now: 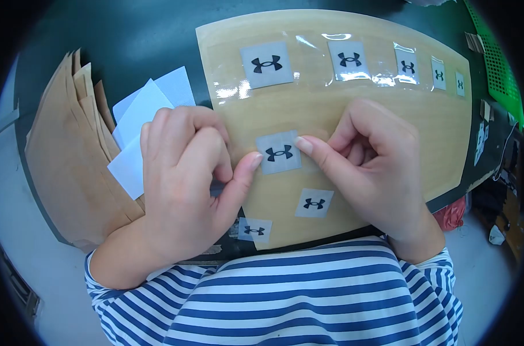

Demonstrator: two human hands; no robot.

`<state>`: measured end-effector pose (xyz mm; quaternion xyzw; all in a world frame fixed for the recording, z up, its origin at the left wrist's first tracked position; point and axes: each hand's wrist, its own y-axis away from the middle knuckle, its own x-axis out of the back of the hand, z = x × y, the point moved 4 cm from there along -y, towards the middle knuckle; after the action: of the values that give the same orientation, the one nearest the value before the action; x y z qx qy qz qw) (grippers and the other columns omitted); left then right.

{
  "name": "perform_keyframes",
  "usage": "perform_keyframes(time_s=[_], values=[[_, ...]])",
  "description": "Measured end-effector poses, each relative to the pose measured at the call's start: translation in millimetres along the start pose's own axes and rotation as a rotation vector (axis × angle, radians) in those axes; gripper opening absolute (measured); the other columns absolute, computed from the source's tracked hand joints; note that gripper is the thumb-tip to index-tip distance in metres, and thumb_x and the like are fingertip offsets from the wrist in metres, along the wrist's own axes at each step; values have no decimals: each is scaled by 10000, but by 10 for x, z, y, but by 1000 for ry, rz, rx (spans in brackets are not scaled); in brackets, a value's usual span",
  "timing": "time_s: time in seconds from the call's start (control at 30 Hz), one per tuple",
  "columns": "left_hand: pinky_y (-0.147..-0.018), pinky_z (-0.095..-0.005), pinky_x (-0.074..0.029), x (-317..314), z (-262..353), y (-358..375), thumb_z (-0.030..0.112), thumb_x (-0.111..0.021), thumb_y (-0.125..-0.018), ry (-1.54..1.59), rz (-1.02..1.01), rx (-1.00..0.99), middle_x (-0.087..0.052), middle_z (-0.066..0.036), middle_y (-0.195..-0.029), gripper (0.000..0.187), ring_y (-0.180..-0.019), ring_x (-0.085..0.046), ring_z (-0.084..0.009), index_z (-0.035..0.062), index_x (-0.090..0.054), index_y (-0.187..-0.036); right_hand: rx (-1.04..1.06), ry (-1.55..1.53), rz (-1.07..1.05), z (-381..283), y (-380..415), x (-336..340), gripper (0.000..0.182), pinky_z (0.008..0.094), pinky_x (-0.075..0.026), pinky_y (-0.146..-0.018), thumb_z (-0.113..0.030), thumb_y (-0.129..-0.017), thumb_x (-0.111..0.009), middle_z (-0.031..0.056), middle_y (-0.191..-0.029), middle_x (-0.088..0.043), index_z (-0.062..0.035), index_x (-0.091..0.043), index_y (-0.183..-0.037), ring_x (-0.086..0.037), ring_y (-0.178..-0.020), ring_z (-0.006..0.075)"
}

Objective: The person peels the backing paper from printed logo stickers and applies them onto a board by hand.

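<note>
Two thumbs — one of the left hand (181, 173), one of the right hand (380, 170) — touch opposite edges of a translucent white square with a black logo (279, 153), between them over a tan sheet (440, 132). Light, even pressure should keep it flat. Curled fingers hide the undersides; whether either hand pinches it cannot be told.

A translucent square with a black logo (279, 153) lies on tan sheeting (227, 124).
</note>
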<state>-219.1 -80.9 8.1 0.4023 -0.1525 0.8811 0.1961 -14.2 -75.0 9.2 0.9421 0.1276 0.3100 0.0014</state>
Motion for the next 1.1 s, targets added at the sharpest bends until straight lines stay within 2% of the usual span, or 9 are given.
perform_keyframes(time_s=[0.23,0.37,0.4,0.47,0.53,0.63,0.77,0.87,1.1], values=[[-855,-366,-380,-49,76,-9,38,-729,-826,-26,127,0,-552,-118,-1077,231,-942,-474,-261,75,-527,-931,-186,138,-42,51,57,240,345,163,-306,-443,-111,-899,-781,-8,-606,-518,-70,-525,-672,-401,-503,68],[-936,-413,-408,39,114,22,19,-700,-854,-31,71,66,-552,-142,-1129,245,-1017,-497,-292,32,-548,-1046,-306,-42,-106,142,114,371,315,190,-346,-463,-129,-933,-742,11,-603,-530,-55,-553,-692,-417,-498,86],[-1017,-421,-401,57,200,45,27,-678,-870,-133,59,4,-552,-172,-1231,305,-1137,-499,-323,0,-558,-1150,-288,-38,-98,130,119,433,315,190,-346,-463,-129,-933,-742,11,-603,-530,-55,-553,-692,-417,-498,86],[-1098,-429,-394,-4,361,40,34,-656,-887,-239,62,-51,-553,-201,-1334,382,-1257,-502,-354,-31,-569,-1254,-128,16,-22,81,132,629,280,207,-373,-488,-124,-939,-732,15,-609,-533,-48,-579,-717,-427,-509,97],[-1245,-456,-250,-257,491,21,284,-584,-997,-355,-146,-193,-406,-217,-1575,584,-1511,-295,-374,-42,-468,-1467,29,71,45,3,143,794,246,223,-400,-512,-118,-944,-722,20,-615,-535,-41,-606,-742,-437,-521,107],[-1268,-466,-157,-335,508,33,458,-504,-1004,-339,-218,-192,-348,-201,-1615,712,-1546,-200,-354,-32,-412,-1512,235,309,209,-105,-52,1043,187,247,-425,-558,-93,-947,-713,28,-697,-576,-21,-638,-792,-465,-581,122],[-1289,-477,-47,-424,510,9,684,-391,-988,-331,-291,-221,-294,-183,-1654,910,-1580,-103,-336,-24,-353,-1558,869,594,617,-93,-467,1232,59,267,-495,-682,-37,-877,-748,46,-945,-672,-10,-702,-903,-581,-813,181],[-1283,-484,6,-444,504,26,844,-294,-919,-415,-301,-250,-306,-175,-1650,1082,-1579,-97,-340,-27,-344,-1560,915,747,608,20,-794,1215,131,278,-519,-789,-39,-862,-757,67,-1005,-699,-22,-730,-989,-611,-910,208],[-1281,-490,13,-425,543,29,851,-314,-907,-440,-280,-303,-279,-186,-1658,1090,-1579,-109,-321,-3,-301,-1584,933,814,524,245,-995,1256,146,301,-520,-815,-27,-863,-733,57,-1006,-701,-39,-735,-1009,-620,-903,206]])
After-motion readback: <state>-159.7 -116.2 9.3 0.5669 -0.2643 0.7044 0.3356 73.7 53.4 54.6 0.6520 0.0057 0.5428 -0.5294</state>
